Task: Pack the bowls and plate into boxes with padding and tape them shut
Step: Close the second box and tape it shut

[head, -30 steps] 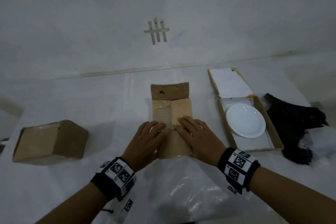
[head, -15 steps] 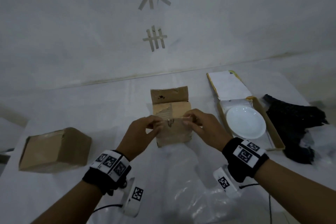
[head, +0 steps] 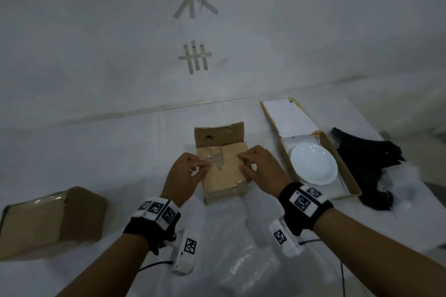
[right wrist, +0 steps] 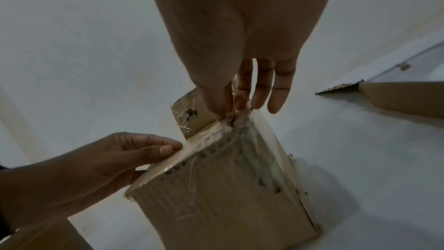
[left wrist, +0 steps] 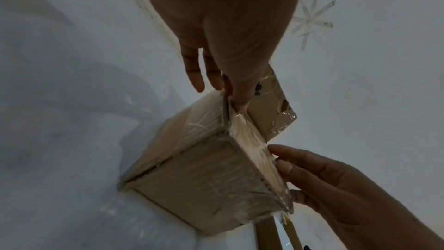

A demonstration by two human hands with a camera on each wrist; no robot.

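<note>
A small cardboard box (head: 223, 176) stands at the table's middle, its far flap (head: 219, 134) open towards the wall. My left hand (head: 205, 166) pinches the left corner of the near flap (left wrist: 250, 140). My right hand (head: 243, 161) pinches that flap's right corner (right wrist: 230, 119). The flap stands raised between them, with clear tape shining on it. What is inside the box is hidden. A white plate (head: 313, 166) lies in an open flat box (head: 348, 176) to the right.
A closed cardboard box (head: 48, 222) sits at the near left. Black padding material (head: 369, 164) lies beyond the flat box at the right edge. Clear plastic wrap (head: 241, 260) is spread at the front, between my forearms. The wall rises just behind the table.
Both hands lay flat on the box top a second ago. They have since taken the near flap by its corners and raised it.
</note>
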